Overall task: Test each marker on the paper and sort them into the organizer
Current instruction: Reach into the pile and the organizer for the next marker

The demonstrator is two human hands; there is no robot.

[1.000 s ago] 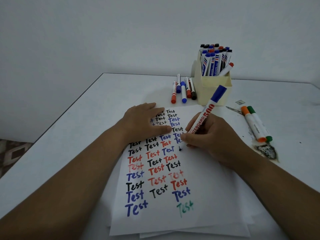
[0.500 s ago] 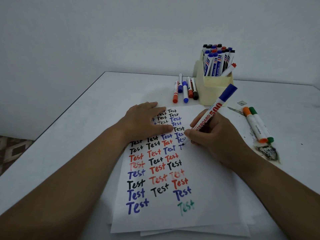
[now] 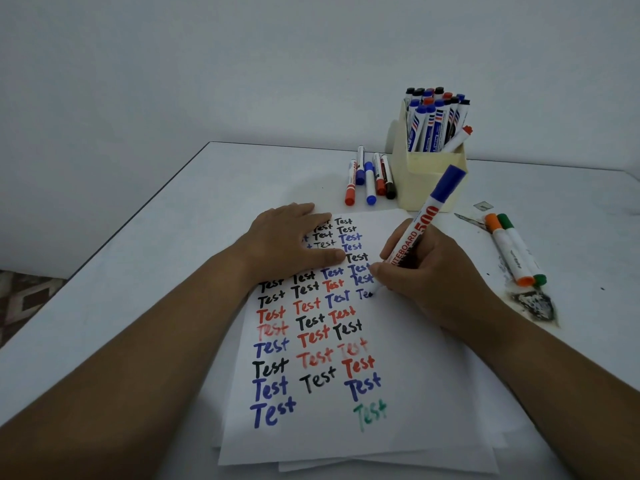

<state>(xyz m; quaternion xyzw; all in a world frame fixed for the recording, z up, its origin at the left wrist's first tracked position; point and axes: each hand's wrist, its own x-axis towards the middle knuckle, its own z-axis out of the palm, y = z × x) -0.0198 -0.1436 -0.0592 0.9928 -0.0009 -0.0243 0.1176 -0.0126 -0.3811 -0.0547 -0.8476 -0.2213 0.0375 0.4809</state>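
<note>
My right hand grips a blue-capped whiteboard marker, its tip touching the white paper beside a fresh blue "Te". My left hand lies flat on the paper's upper left, fingers straight, pressing it down. The sheet carries several rows of "Test" in black, red, blue and green. A cream organizer at the back right holds several upright markers. Several loose markers lie just left of the organizer.
An orange marker and a green marker lie side by side right of my right hand. A dark scorched patch marks the white table near them. More sheets are stacked under the paper. The table's left edge drops to a patterned floor.
The marker tip has moved rightward on the paper, going from a single dot to the letters "Te". My left hand has stayed flat in place.
</note>
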